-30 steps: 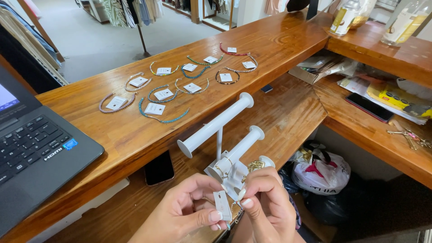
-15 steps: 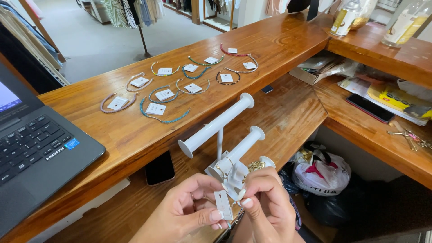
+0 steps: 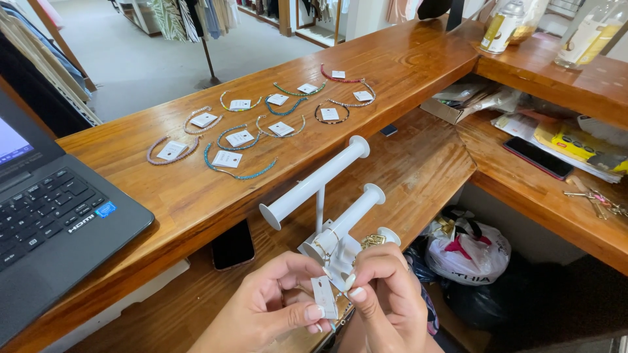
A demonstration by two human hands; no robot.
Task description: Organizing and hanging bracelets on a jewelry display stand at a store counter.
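Between left hand (image 3: 275, 310) and right hand (image 3: 383, 297), both pinching it: small white tag (image 3: 324, 295), below white stand (image 3: 324, 209).

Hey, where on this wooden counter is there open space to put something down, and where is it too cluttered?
Bare wood lies on the upper counter between the laptop and the tagged bracelets, and past them toward the corner. The lower shelf is open right of the white display stand. The right-hand shelf, with papers and a dark phone, is crowded.
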